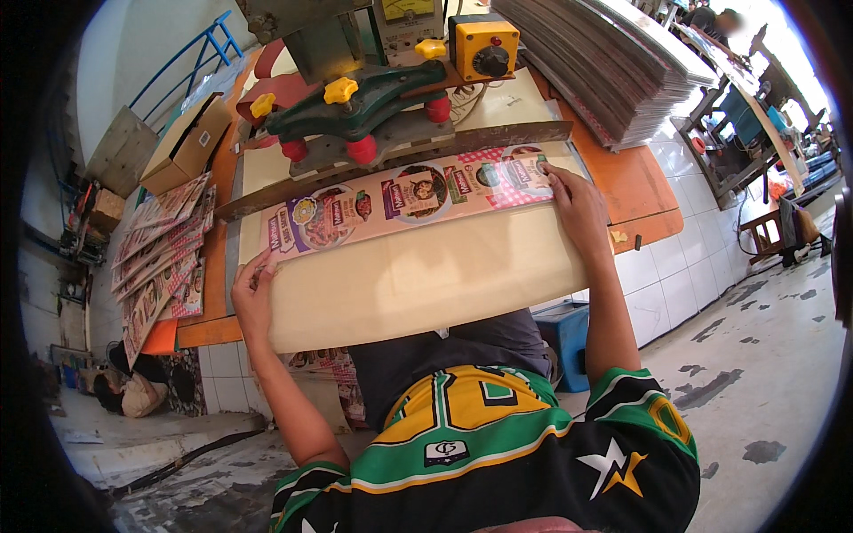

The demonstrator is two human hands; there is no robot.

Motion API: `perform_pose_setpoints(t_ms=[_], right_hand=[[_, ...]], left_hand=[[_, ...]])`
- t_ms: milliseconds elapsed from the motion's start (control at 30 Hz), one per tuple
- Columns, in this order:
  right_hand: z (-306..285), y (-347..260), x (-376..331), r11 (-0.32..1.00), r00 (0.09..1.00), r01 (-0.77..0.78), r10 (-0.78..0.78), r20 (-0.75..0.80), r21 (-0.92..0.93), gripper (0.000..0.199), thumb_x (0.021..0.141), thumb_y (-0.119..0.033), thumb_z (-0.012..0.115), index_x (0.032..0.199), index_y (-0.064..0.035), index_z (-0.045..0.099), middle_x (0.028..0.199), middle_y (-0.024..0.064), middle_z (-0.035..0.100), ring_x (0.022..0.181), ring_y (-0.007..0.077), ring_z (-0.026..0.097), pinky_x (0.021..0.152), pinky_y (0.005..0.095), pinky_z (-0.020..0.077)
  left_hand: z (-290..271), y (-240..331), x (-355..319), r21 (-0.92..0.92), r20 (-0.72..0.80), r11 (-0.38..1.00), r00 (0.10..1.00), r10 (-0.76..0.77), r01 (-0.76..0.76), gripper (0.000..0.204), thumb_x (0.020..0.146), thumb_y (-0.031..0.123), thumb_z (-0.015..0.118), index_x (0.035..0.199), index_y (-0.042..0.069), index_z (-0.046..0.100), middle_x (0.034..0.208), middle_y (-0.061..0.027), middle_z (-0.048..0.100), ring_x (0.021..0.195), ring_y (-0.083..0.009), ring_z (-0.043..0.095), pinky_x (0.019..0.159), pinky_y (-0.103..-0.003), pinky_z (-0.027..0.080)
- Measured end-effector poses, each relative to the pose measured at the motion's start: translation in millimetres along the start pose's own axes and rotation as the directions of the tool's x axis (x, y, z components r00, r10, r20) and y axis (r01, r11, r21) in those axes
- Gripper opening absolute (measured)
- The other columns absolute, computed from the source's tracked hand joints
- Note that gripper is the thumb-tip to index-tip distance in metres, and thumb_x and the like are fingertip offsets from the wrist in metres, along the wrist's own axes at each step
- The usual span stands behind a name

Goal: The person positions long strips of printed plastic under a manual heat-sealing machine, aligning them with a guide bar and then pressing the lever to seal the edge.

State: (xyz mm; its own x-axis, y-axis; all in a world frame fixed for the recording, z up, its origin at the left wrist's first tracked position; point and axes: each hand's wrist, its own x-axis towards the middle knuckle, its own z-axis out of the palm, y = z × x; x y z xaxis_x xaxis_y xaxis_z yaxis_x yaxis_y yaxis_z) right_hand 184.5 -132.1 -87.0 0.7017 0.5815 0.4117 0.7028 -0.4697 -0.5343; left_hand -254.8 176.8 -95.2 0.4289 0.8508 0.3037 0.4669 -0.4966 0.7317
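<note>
A long printed card strip [373,204] with pictures of food dishes lies across the cream sheet [426,284] on the machine's bed. Its far edge runs along the metal bar [391,169] under the press head. My left hand [254,289] pinches the strip's left end, with its fingers curled at the near corner. At the strip's right end, my right hand [579,206] grips the corner, thumb on top; its other fingers are partly hidden. Above the bar stands the dark green press clamp [382,93] with yellow knobs and red feet.
A fanned pile of similar printed strips [164,253] lies at the left, beside an open cardboard box [187,147]. A yellow control box [484,49] with a black dial sits behind the press. Tall stacked boards [613,71] stand at the back right. A blue bin [565,342] is below the table.
</note>
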Motion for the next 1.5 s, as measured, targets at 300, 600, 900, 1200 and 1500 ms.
perform_pose_setpoints(t_ms=[300,600,900,1200,1500], right_hand=[[1.2,2.2,0.1,1.0,1.0,0.014,-0.015,-0.011,-0.003,0.03,0.1,-0.028,0.056,0.121,-0.0123,0.072,0.105,0.0165,0.073,0.094,0.034,0.069,0.082,0.0405,0.0512],[0.5,0.9,0.0,1.0,1.0,0.0,0.0,-0.004,0.0,0.029,0.1,-0.027,0.057,0.12,-0.0133,0.072,0.105,0.0163,0.072,0.095,0.0345,0.068,0.083,0.0416,0.0505],[1.4,1.3,-0.2,1.0,1.0,-0.001,0.002,-0.018,0.011,0.028,0.098,-0.026,0.058,0.118,-0.0133,0.072,0.104,0.0159,0.073,0.096,0.0345,0.068,0.084,0.0425,0.0501],[3.0,4.8,-0.1,0.999,0.999,0.039,-0.04,-0.034,-0.021,0.029,0.1,-0.027,0.057,0.12,-0.0126,0.072,0.103,0.0159,0.073,0.092,0.0329,0.069,0.08,0.0399,0.0514],[1.4,0.7,-0.3,1.0,1.0,-0.008,0.008,-0.012,0.016,0.028,0.098,-0.026,0.058,0.119,-0.0137,0.072,0.105,0.0161,0.073,0.096,0.0349,0.067,0.084,0.0429,0.0502]], left_hand=[[0.6,5.1,-1.3,0.027,-0.016,0.999,1.0,-0.024,0.025,0.031,0.095,0.02,0.069,0.124,0.008,0.071,0.088,-0.0015,0.055,0.072,-0.0106,0.045,0.068,-0.025,0.042],[0.7,-0.3,0.5,0.027,-0.016,1.0,1.0,0.008,-0.007,0.031,0.095,0.019,0.069,0.124,0.009,0.072,0.086,-0.0017,0.057,0.07,-0.01,0.043,0.063,-0.025,0.039],[0.1,3.2,-0.3,0.04,-0.011,0.999,1.0,-0.007,0.008,0.031,0.095,0.019,0.069,0.123,0.007,0.072,0.088,-0.002,0.059,0.071,-0.0094,0.045,0.064,-0.025,0.04],[-0.5,6.1,0.3,0.036,0.005,0.999,1.0,-0.026,0.026,0.032,0.096,0.021,0.069,0.124,0.006,0.071,0.092,-0.0037,0.062,0.073,-0.0107,0.048,0.067,-0.025,0.042],[0.4,6.4,-0.4,0.04,-0.013,0.999,1.0,-0.014,0.015,0.032,0.095,0.024,0.07,0.123,0.007,0.072,0.091,-0.0029,0.061,0.071,-0.01,0.046,0.065,-0.025,0.041]])
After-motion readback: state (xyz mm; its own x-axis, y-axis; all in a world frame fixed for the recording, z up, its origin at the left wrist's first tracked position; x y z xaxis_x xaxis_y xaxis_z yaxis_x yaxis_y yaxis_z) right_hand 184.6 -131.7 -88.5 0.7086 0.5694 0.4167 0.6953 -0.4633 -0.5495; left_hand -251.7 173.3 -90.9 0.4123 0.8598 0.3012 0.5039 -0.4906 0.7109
